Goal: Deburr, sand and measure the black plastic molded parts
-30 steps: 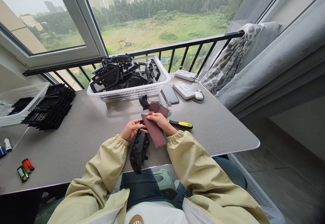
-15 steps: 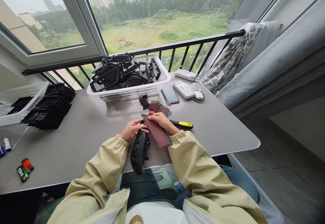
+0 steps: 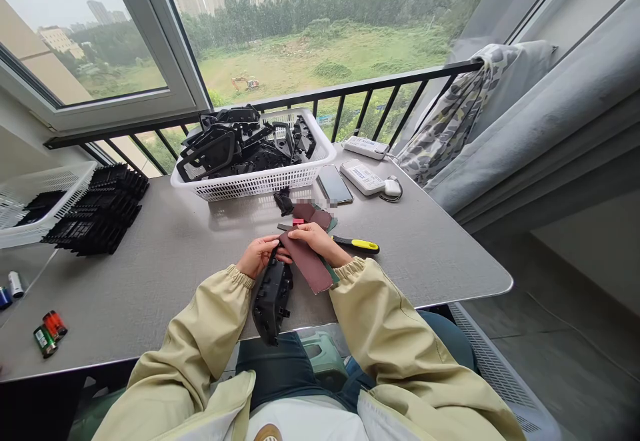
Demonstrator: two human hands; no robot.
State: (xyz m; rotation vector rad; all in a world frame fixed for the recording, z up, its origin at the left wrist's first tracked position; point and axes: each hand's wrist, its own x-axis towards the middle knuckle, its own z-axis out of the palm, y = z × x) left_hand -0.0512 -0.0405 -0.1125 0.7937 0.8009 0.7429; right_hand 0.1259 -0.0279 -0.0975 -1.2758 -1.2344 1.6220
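My left hand (image 3: 258, 257) grips the upper end of a black moulded plastic part (image 3: 272, 302), whose lower end hangs out toward me over the table edge. My right hand (image 3: 313, 238) holds a strip of maroon sandpaper (image 3: 306, 263) against that part, and the strip hides part of it. Further sandpaper scraps (image 3: 309, 213) lie just beyond my right hand, beside a small black piece (image 3: 284, 202). A yellow-and-black screwdriver (image 3: 358, 246) lies to the right of my right hand.
A white slotted basket (image 3: 260, 186) heaped with black plastic parts stands ahead on the grey table (image 3: 165, 274). To its right are a phone (image 3: 334, 184), white power banks (image 3: 363, 177) and a mouse (image 3: 393, 189). Stacked black parts (image 3: 103, 211) and a second basket (image 3: 43, 217) sit left.
The black part has tilted slightly, its lower end swinging left. The sandpaper strip has turned a little in my right hand, and both hands have shifted only slightly.
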